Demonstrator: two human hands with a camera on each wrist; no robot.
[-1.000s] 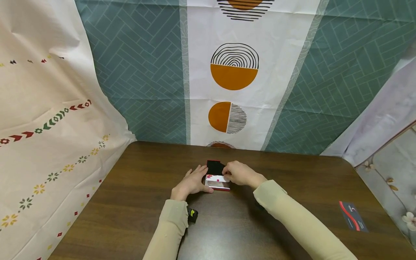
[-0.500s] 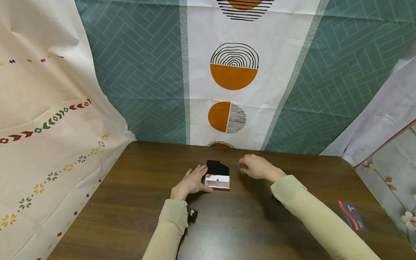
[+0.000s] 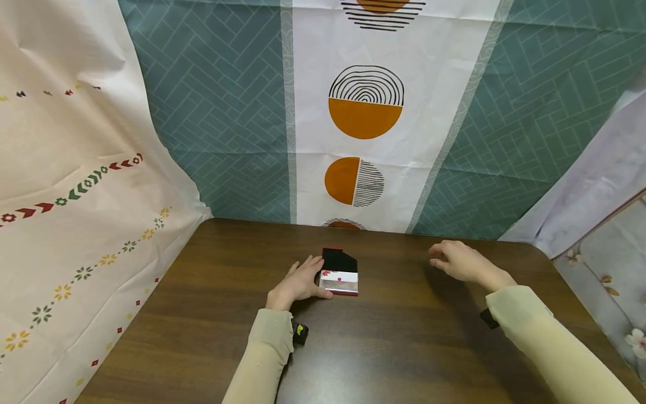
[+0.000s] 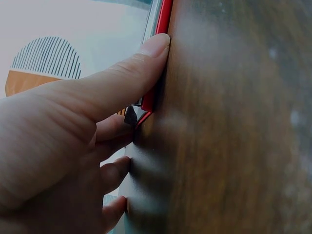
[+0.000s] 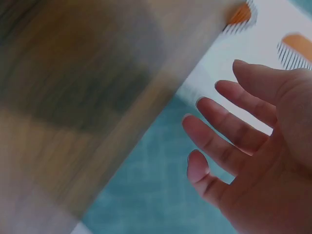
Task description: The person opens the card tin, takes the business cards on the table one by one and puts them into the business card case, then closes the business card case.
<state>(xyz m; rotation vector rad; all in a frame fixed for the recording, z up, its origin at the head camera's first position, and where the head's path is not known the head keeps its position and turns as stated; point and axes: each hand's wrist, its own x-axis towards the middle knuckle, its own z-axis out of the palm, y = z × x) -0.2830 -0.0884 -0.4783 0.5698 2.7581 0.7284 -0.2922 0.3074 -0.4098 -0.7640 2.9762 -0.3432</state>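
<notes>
A small card holder (image 3: 339, 284) lies on the table with its black flap (image 3: 337, 260) folded back and a red edge showing. In it sits a white card (image 3: 330, 275) with a pink floral print. My left hand (image 3: 298, 283) rests against its left side with fingers spread. In the left wrist view the thumb (image 4: 155, 46) lies along the holder's red edge (image 4: 164, 19), and other fingertips touch the table. My right hand (image 3: 460, 260) is over the table well to the right, its fingers (image 5: 214, 136) loosely bent, holding nothing.
The brown wooden table (image 3: 383, 348) runs back to a teal and white patterned curtain (image 3: 363, 179). A cream cloth (image 3: 101, 224) hangs on the left, and a pale floral cloth (image 3: 605, 269) on the right. A black wrist device (image 3: 300, 332) is beside the left cuff.
My right hand has left the card holder and moved right, its sleeve now covering the dark card with a red stripe. My left hand and the holder have stayed put.
</notes>
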